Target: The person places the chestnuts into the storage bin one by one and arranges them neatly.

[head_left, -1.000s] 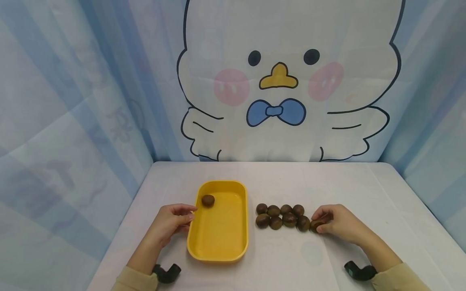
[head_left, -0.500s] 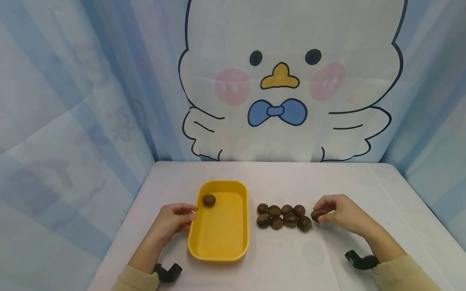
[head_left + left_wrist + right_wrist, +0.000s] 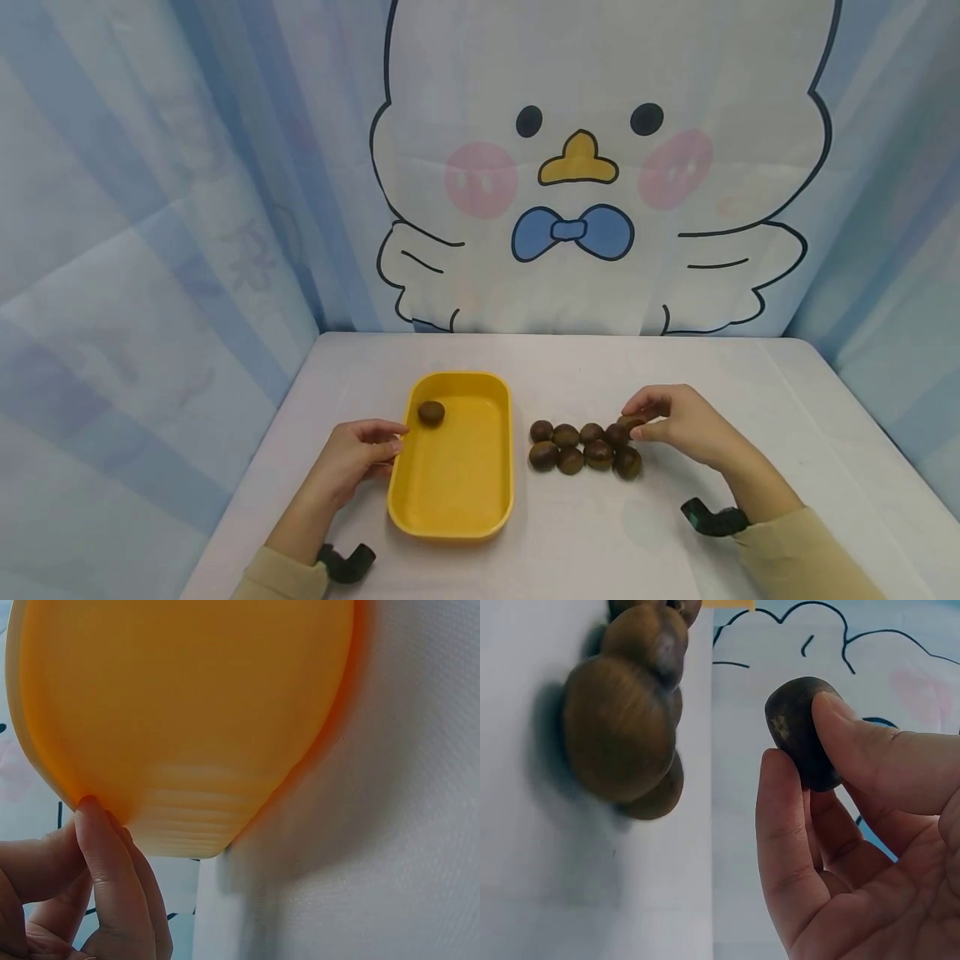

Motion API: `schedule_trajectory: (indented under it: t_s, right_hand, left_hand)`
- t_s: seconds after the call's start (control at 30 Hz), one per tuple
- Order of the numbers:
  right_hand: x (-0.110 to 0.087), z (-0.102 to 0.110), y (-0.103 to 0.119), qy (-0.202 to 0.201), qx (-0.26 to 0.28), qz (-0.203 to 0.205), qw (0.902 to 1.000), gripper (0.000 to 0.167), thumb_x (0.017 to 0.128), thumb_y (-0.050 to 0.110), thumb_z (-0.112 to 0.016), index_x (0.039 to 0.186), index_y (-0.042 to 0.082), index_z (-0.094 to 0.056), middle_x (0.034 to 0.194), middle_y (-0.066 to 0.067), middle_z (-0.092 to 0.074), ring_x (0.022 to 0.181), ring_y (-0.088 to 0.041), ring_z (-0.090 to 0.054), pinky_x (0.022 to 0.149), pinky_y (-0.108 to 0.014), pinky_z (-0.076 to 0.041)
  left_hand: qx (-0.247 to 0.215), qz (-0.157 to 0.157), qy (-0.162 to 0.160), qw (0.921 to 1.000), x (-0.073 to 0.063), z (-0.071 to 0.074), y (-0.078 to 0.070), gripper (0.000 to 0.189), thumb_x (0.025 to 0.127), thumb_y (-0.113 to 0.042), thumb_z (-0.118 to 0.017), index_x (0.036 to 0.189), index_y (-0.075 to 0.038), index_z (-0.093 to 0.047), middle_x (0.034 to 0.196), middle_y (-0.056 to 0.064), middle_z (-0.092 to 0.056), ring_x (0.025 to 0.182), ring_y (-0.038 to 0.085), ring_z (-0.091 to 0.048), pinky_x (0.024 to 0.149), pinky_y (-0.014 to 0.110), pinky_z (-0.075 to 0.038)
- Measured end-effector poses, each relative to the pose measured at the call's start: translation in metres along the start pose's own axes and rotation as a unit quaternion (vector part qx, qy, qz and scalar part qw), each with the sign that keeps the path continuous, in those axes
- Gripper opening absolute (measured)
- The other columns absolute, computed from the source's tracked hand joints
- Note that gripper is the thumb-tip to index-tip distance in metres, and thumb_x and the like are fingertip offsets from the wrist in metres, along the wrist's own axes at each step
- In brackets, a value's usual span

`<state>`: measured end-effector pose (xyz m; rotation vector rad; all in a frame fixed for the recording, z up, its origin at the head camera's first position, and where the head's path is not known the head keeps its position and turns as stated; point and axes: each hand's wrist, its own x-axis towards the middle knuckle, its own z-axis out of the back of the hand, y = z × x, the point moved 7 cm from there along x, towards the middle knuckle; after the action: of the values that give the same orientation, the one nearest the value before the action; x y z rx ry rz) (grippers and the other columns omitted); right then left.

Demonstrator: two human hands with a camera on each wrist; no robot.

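Observation:
My left hand (image 3: 356,458) holds the left rim of a yellow tray (image 3: 450,533); its fingertips meet the tray wall (image 3: 195,712) in the left wrist view. One chestnut (image 3: 431,413) lies in the tray's far left corner. Between the thumb and fingers of my right hand (image 3: 678,425) is a brown chestnut (image 3: 802,731), pinched clear of the table. In the head view it overlaps the right end of two rows of chestnuts (image 3: 598,454). From the right wrist, the nearest chestnut (image 3: 619,727) of those rows sits to the left of the held one.
The white table (image 3: 585,542) carries the tray at left and the rows just right of it. A curtain with a cartoon bird (image 3: 577,167) hangs behind. Black wrist-worn devices, one (image 3: 347,564) on the left and one (image 3: 712,518) on the right, jut inward.
My right hand has lifted the chestnut from the right end of the near row and carried it up and leftward, over the far row's end. My left hand has stayed at the tray.

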<state>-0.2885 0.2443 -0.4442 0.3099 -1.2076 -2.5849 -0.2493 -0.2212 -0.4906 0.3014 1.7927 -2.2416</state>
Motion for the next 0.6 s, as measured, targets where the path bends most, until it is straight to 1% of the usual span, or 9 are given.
schedule_trajectory:
  t_s: [0.2, 0.4, 0.6]
  right_hand:
    - [0.013, -0.008, 0.016, 0.001, 0.018, 0.001, 0.9998, 0.020, 0.091, 0.008, -0.082, 0.111, 0.010, -0.077, 0.109, -0.006, -0.078, 0.103, -0.023, -0.068, 0.086, -0.037, -0.057]
    - [0.026, -0.017, 0.032, 0.008, 0.025, 0.010, 0.9996, 0.019, 0.092, 0.008, -0.081, 0.110, 0.011, -0.078, 0.106, -0.006, -0.078, 0.101, -0.024, -0.069, 0.086, -0.036, -0.057]
    - [0.038, -0.021, 0.048, 0.008, 0.019, 0.022, 0.9996, 0.019, 0.091, 0.007, -0.081, 0.109, 0.013, -0.078, 0.106, -0.005, -0.078, 0.101, -0.024, -0.069, 0.088, -0.039, -0.060]
  left_hand:
    - [0.000, 0.001, -0.001, 1.0000, 0.000, -0.001, 0.000, 0.030, 0.097, -0.006, -0.077, 0.126, -0.003, -0.077, 0.098, 0.007, -0.071, 0.075, 0.019, -0.065, 0.068, 0.026, -0.064]
    - [-0.007, 0.007, -0.005, 0.9999, 0.000, 0.000, 0.001, 0.028, 0.097, -0.005, -0.077, 0.125, -0.003, -0.078, 0.095, 0.007, -0.069, 0.072, 0.019, -0.064, 0.067, 0.025, -0.063]
    - [-0.002, -0.003, -0.009, 1.0000, 0.000, 0.000, 0.002, 0.029, 0.097, -0.007, -0.078, 0.126, -0.004, -0.078, 0.098, 0.007, -0.071, 0.073, 0.020, -0.065, 0.068, 0.027, -0.064]
